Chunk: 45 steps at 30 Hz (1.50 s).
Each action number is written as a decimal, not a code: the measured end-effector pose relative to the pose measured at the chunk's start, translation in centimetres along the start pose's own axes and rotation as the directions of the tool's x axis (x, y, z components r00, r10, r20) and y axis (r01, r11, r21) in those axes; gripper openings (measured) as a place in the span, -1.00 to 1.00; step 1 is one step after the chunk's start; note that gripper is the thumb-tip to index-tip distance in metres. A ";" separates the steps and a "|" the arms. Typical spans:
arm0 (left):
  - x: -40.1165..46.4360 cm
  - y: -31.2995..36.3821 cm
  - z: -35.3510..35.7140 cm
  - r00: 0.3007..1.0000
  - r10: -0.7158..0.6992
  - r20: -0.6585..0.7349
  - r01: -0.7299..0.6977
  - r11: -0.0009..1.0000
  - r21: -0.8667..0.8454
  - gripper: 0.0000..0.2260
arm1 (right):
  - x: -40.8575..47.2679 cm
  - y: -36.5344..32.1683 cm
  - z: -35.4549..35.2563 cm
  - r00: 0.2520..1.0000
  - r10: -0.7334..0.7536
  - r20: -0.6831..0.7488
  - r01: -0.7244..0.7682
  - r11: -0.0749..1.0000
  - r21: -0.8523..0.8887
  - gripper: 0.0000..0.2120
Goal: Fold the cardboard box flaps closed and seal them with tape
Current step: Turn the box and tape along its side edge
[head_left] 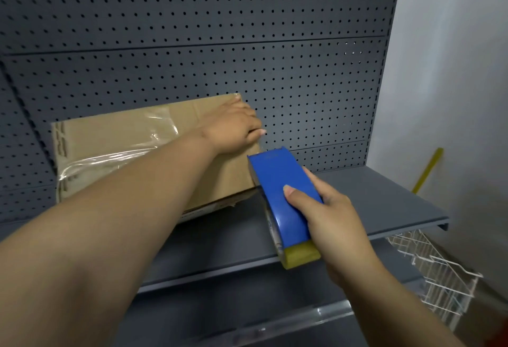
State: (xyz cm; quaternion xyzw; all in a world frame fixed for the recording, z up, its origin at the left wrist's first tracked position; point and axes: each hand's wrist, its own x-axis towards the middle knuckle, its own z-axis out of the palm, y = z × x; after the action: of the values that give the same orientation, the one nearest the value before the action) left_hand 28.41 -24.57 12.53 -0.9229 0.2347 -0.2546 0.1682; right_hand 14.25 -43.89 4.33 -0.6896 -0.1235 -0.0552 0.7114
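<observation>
The right hand [334, 214] has its grip clamped around a blue tape dispenser [284, 201], thumb lying on top of its body. Just ahead of this grip, the dispenser's front end meets the right edge of the cardboard box [118, 140], which lies on the grey shelf [384, 195] against the pegboard wall [247, 44]. The left hand [233, 126] presses on the box's far right corner, fingers curled over the edge. Clear tape [132, 143] crosses the box, left of that hand.
</observation>
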 end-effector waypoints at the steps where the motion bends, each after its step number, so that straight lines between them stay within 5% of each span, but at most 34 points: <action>1: 0.4 -0.2 -0.1 1.000 -0.007 0.000 0.007 1.000 -0.007 -0.66 | 0.3 -0.2 -0.1 1.000 -0.004 0.007 0.004 1.000 0.005 -0.78; 29: 1.0 -1.8 -0.6 0.998 -0.047 0.033 0.050 0.993 -0.109 -0.68 | -2.2 -1.3 -2.4 0.999 0.012 0.052 -0.013 0.999 0.030 -0.75; 37: 0.5 -1.8 -0.8 0.981 -0.180 -0.064 0.151 0.935 -0.321 -0.71 | -0.9 -2.5 -2.6 0.996 0.013 0.093 -0.013 1.000 -0.005 -0.83; 40: -0.4 -0.7 -0.5 0.965 -0.215 -0.150 0.182 0.961 -0.209 -0.70 | -0.8 -2.1 -2.4 0.994 0.024 0.103 -0.019 0.999 -0.050 -0.83; 45: -1.8 -0.2 0.8 0.983 -0.173 -0.057 0.171 0.985 -0.024 -0.60 | -1.3 -1.4 -2.5 0.993 0.041 0.112 -0.036 0.998 -0.047 -0.79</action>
State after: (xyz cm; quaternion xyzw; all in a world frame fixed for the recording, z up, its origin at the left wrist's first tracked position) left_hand 27.57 -23.30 11.23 -0.9334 0.1614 -0.2930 0.1298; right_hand 12.92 -46.54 5.27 -0.7097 -0.1489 -0.0051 0.6885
